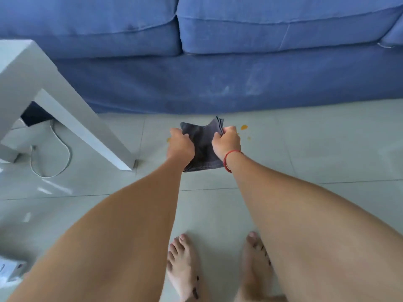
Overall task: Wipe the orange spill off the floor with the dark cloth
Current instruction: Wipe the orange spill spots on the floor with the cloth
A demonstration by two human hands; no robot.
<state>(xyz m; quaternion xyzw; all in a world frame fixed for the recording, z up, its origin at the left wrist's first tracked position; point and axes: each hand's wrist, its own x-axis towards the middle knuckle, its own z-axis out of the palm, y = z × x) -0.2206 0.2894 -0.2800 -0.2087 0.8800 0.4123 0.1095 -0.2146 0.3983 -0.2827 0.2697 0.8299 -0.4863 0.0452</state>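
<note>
Bare feet (185, 267) planted; both hands, left hand (180, 146) and right hand (226, 143), clench the dark cloth (201, 147), the orange spill (243, 127) at two o'clock, nearer the right.

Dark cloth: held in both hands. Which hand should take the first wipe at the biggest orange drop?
Right hand, probably. The largest orange drop lies on the floor tile just beyond and right of it. The left hand also has a grip on the dark cloth, beside only a faint orange spot.
</note>
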